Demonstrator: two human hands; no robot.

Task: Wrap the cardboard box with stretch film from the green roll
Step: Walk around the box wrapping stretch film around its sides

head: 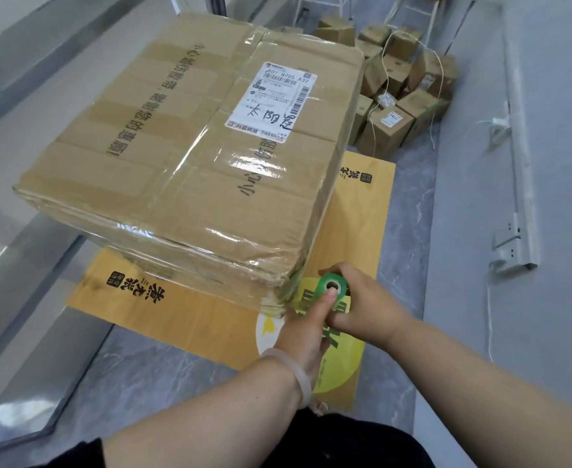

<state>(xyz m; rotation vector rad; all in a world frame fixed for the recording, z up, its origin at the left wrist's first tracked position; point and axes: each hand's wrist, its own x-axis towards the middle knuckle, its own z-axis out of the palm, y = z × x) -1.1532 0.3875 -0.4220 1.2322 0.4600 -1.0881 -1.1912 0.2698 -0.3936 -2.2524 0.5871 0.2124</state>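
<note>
A large cardboard box (pixel 190 157) with a white shipping label on top stands on a yellow flattened carton (pixel 362 224). Clear stretch film covers its top and near sides. The green roll (pixel 332 286) stands upright by the box's near right corner, film running from it to that corner. My right hand (pixel 365 305) grips the roll from the right side. My left hand (pixel 306 329) comes from below, its thumb stuck into the top of the roll's core; its other fingers are hidden under the roll.
A heap of small cardboard boxes (pixel 399 92) tied with string lies behind the big box at the right. A white wall with a metal bracket (pixel 514 241) runs along the right. Glass panels (pixel 24 298) border the left. Grey marble floor (pixel 409 204) surrounds the carton.
</note>
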